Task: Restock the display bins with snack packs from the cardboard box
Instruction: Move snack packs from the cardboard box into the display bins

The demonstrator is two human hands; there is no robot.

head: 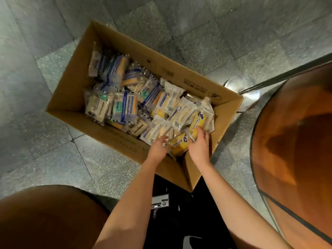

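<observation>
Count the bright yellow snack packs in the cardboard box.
2. One yellow pack lies between the left hand and right hand at the box's near corner; the second yellow pack sits beyond, under the right hand's fingertips. Others may be buried.

Grey speckled stone tiles (53,150) cover the floor, with pale glare on them. A round orange-brown table (296,141) stands at right above a shiny metal base (239,85); another brown rounded surface (45,218) sits lower left.

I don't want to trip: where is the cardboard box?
Head view, centre: the box sits on the floor, a metal stand base past its right corner; the left hand and right hand reach into its near end.
</observation>
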